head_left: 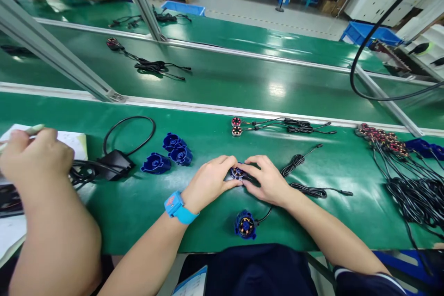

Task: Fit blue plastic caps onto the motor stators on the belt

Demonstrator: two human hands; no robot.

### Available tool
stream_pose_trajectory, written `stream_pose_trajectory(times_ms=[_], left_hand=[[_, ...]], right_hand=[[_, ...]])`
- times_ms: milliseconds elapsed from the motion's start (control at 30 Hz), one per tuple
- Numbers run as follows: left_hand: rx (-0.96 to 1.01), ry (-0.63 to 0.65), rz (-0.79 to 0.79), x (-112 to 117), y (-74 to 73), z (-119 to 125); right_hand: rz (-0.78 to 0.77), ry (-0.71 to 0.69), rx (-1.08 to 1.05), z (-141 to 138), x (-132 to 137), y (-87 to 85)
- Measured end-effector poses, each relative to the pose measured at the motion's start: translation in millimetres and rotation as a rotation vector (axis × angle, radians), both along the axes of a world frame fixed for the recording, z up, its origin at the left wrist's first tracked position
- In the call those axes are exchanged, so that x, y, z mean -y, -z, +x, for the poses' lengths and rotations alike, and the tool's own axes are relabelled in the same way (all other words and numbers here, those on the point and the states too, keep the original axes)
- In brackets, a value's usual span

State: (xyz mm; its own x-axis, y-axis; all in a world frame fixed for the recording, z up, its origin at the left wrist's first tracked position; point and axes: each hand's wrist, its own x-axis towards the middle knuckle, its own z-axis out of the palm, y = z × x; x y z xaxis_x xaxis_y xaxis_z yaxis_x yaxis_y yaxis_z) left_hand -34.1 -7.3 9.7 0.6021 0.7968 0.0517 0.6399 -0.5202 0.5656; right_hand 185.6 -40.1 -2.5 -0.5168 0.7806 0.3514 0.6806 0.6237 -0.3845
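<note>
My left hand [210, 180], with a blue strap on its wrist, and my right hand [267, 180] meet over a small round motor part with copper coils in a dark blue housing [237, 173]. Thumbs and fingers of both hands close round its rim, hiding much of it. Closer to me lies another blue housing [245, 225] with a coil part seated in it and a black cable running from it. Two coiled black cables [321, 190] lie beside my right hand. Left of my hands stand three blue housings [156, 163], without coil parts.
Two coil parts [236, 126] with cables lie near the rail. At right is a heap of coil parts [385, 138] with tangled black cables [416, 194]. A black box [114, 164] and a co-worker's arm [52, 222] are at left. Metal posts [138, 0] cross the bench.
</note>
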Motion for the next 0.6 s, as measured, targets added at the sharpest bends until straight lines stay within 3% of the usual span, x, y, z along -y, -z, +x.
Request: stream_pose_trajectory(times_ms=[100, 300, 433, 500, 567, 600], left_hand=[[-0.022, 0.001, 0.005, 0, -2.2, -1], [-0.05, 0.089, -0.013, -2, -2.2, -1], [-0.016, 0.192, -0.114, 1, -1.0, 4], [-0.022, 0.268, -0.189, 1, -4.1, 6], [-0.058, 0.243, -0.14, 0, -11.5, 3], [-0.09, 0.169, -0.042, -1, -16.4, -1]], right_hand=[[-0.166, -0.008, -0.116, 36, -9, -13.9], [-0.322, 0.26, 0.148, 113, -21, -23.3], [-0.559, 0.433, 0.255, 135, -11, -34.9], [-0.723, 0.454, 0.264, 141, -5, -42.9], [-0.816, 0.442, 0.225, 147, 0, -49.1], [-0.817, 0.446, 0.2, 151, 2, -50.9]])
